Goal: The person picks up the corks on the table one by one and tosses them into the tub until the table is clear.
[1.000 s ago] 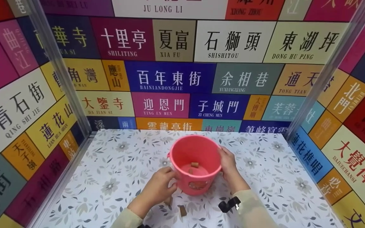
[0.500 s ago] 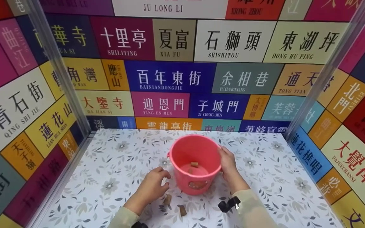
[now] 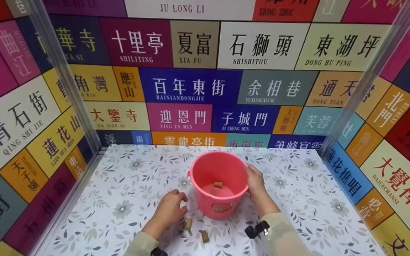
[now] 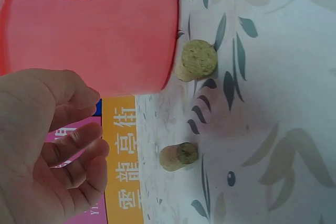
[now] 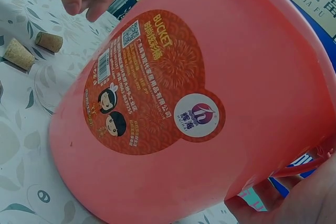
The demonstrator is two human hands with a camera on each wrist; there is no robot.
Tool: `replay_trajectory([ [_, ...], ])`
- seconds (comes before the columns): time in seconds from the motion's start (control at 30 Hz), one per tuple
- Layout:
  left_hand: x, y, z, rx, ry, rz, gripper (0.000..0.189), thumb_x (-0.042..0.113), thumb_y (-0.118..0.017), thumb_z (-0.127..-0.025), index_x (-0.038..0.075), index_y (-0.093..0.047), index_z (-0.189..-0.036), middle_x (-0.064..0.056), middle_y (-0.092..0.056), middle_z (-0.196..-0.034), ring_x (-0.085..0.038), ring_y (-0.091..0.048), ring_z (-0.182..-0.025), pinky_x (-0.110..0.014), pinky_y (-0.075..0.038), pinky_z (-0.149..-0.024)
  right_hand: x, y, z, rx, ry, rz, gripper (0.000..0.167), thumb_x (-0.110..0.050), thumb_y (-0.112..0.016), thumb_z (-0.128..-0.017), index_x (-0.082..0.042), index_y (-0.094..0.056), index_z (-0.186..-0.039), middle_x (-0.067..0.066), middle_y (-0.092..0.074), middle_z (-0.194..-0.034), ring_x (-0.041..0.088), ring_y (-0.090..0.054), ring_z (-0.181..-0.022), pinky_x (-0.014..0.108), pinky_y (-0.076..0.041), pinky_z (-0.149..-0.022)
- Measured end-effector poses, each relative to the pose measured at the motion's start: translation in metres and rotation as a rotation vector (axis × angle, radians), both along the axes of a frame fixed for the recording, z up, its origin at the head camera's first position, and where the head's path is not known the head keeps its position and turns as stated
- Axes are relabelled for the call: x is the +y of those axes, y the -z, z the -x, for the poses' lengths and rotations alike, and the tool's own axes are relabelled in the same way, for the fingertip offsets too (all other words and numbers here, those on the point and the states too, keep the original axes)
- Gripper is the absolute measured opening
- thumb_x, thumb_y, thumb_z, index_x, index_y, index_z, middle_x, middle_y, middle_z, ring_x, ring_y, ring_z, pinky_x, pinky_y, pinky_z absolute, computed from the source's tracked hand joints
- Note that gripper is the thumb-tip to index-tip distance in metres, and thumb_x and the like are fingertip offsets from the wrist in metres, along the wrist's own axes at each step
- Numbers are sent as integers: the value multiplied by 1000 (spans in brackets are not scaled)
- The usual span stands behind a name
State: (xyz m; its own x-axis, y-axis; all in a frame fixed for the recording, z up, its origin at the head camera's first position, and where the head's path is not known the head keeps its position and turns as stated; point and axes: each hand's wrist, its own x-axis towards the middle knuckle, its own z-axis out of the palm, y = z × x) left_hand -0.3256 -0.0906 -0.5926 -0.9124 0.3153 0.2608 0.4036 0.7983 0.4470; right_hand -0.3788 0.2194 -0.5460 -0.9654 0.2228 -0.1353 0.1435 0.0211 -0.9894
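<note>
A pink bucket [image 3: 219,206] stands on the patterned tabletop, with a cork [image 3: 218,184] and part of another lying inside. My right hand [image 3: 258,185] grips the bucket's right side near the rim; in the right wrist view the fingers [image 5: 247,208] lie against its wall. To the left of the bucket hovers my left hand [image 3: 169,211], fingers loosely bent and nothing between them. Two corks, the nearer cork [image 3: 205,236] and the farther cork [image 3: 188,224], rest in front of the bucket. Another cork [image 4: 178,156] shows in the left wrist view, hidden by the left hand in the head view.
The tabletop [image 3: 119,177] has a grey leaf and flower pattern. Colourful panels with Chinese lettering [image 3: 190,85] enclose it at the back and both sides, with clear corner strips [image 3: 365,71]. A red-orange label [image 5: 147,82] covers part of the bucket's outer wall.
My left hand has drawn back leftward from beside the bucket's wall, uncovering the farther cork. The right hand and the bucket have stayed in place.
</note>
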Motion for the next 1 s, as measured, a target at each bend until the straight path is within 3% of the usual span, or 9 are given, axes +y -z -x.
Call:
replay_trajectory([
  [0.3, -4, 10, 1, -27, -51, 21, 14, 9, -76, -80, 7, -76, -94, -6, -66, -89, -26, -65, -81, -45, -58, -75, -3, -1, 0, 16, 2, 13, 47, -29, -48, -112, -6, -58, -152, 24, -60, -151, 40, -60, -136, 51, -51, -116],
  [0.57, -3, 17, 3, -111, -91, 48, 16, 7, -74, -79, 5, -76, -95, -4, -63, -86, -21, -59, -78, -45, -54, -74, -1, -2, -2, 23, 13, 20, 46, -28, -48, -112, -6, -59, -151, 24, -61, -150, 39, -60, -135, 50, -52, -114],
  [0.83, -8, 26, 5, -61, -73, 23, 16, 3, -73, -77, 4, -75, -93, -4, -61, -83, -20, -57, -76, -43, -52, -72, 1, -3, 0, -29, -3, 13, 46, -29, -45, -112, -9, -58, -152, 22, -60, -150, 36, -63, -132, 44, -59, -106],
  [1.0, -8, 31, 4, -50, -51, -1, 15, 2, -73, -77, 3, -74, -93, -3, -58, -80, -20, -55, -72, -42, -51, -70, 1, -3, 1, -49, -11, 19, 47, -29, -44, -113, -10, -56, -154, 21, -58, -154, 35, -61, -136, 46, -55, -112],
])
